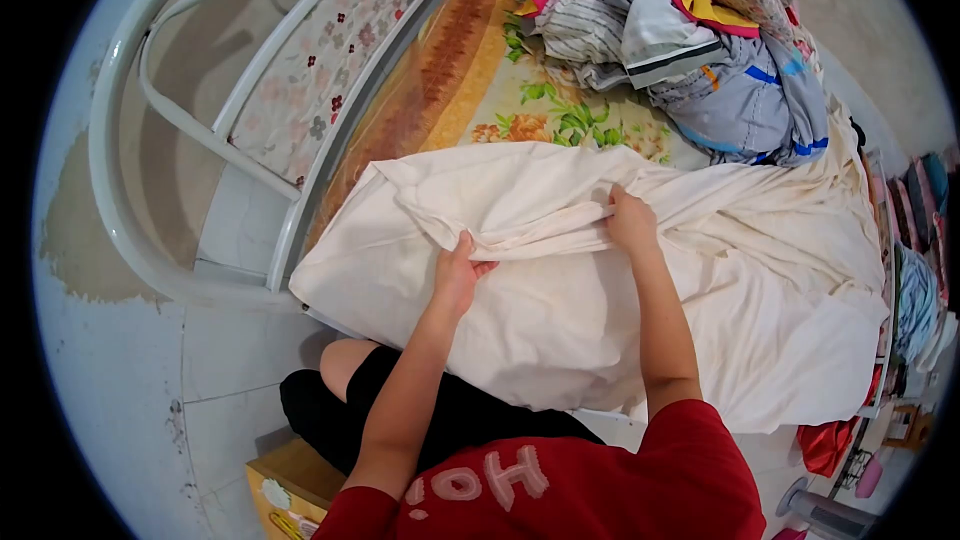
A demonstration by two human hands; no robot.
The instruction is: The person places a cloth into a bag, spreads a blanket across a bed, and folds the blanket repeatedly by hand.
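Observation:
A large cream-white cloth point(560, 320), perhaps a sheet, lies rumpled across the near part of the bed. My left hand point(459, 275) grips a fold of it near the middle, thumb up and fingers curled beneath. Farther right, my right hand point(631, 220) pinches the same gathered fold between thumb and fingers. Between both hands the fold runs as a loose ridge. To the right the cloth is bunched in many creases, while its left corner hangs near the bed frame.
A pile of clothes point(680, 50) sits at the back right on a floral mattress point(570, 105). The white metal bed frame point(110, 140) curves along the left. Below left stands a wooden box point(285, 485). Folded clothes point(915, 290) and a red cloth point(826, 447) are at the right.

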